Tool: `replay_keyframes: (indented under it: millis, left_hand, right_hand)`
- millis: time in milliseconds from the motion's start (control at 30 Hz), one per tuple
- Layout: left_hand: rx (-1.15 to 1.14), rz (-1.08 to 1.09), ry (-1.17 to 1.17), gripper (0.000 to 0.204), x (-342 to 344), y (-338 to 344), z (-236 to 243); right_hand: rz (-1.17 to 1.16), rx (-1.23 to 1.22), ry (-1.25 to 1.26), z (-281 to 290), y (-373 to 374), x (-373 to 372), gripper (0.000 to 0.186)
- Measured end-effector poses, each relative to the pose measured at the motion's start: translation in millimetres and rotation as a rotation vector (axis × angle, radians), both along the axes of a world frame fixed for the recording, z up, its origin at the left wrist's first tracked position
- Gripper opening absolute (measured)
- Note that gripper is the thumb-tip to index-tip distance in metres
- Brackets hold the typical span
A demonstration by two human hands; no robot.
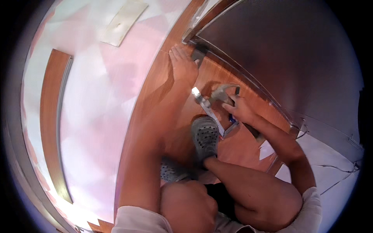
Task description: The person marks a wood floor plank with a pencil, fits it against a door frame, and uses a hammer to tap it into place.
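Observation:
My left hand (182, 66) lies flat on an orange-brown wood board (155, 93), fingers stretched out. Its thumb is beside a dark flat block (200, 53), and I cannot tell whether they touch. My right hand (243, 110) is wrapped round the handle of a claw hammer (222, 93), whose metal head is just above the board. Close to the hammer is a slim light-coloured tool with a bright, shining end (196, 92); its kind is unclear. A small open box with something blue in it (232, 119) sits below my right hand, partly hidden.
My foot in a grey clog (204, 134) rests on the board. A large dark panel (279, 50) runs along the right. Leftward, a pink-and-white floor (116, 77) holds a pale rectangular piece (123, 22) and a long brown plank (52, 116). Cables (334, 167) lie at far right.

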State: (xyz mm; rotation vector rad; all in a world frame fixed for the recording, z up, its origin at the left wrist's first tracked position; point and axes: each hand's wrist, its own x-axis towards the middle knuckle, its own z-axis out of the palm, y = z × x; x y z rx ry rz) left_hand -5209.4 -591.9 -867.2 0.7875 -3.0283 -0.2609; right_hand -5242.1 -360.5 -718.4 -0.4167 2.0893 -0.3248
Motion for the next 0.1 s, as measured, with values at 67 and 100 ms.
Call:
replay_keyframes:
  millis: [67,100]
  left_hand:
    - [-0.03,0.061,-0.094,0.086,-9,7,-8]
    - [-0.003,0.082,-0.152,0.093,-19,8,-3]
  right_hand:
    - [0.27,0.075,0.158,-22,37,4,0.052]
    - [0.309,-0.082,0.177,-35,61,5,0.046]
